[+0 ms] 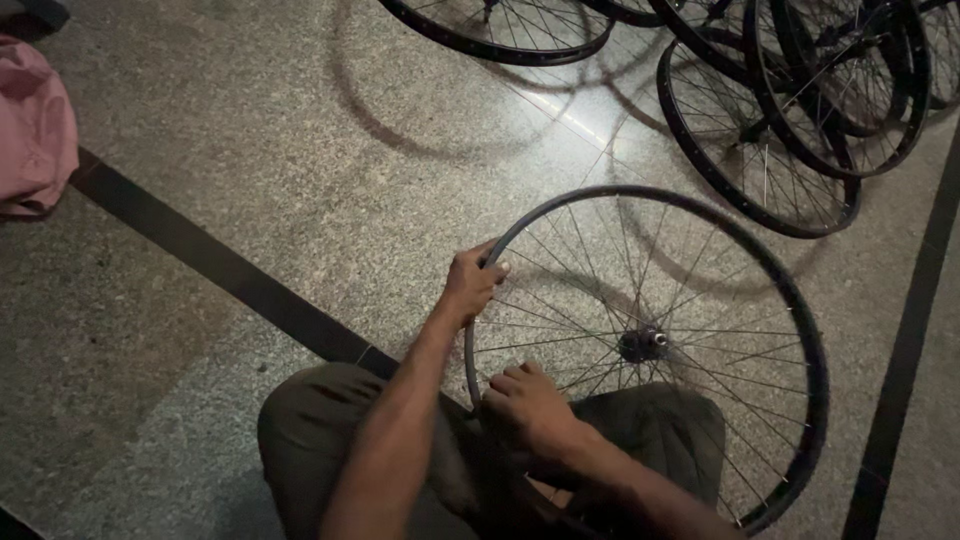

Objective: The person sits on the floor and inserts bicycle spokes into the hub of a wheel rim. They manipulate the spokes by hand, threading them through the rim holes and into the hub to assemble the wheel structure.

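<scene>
A black spoked bicycle wheel [800, 330] without a tyre lies tilted against my knees, its silver hub [645, 343] near the middle. My left hand [470, 282] is closed around the rim at its upper left. My right hand [525, 405] rests on the rim's near left side, fingers curled among the spokes close to my lap. My legs in dark trousers [320, 430] are folded under the wheel on the floor.
Several more black spoked wheels [760, 150] are stacked at the top right on the speckled stone floor [300, 150]. A dark inlaid strip [220, 265] crosses the floor diagonally. Pink cloth [35, 130] sits at the far left edge.
</scene>
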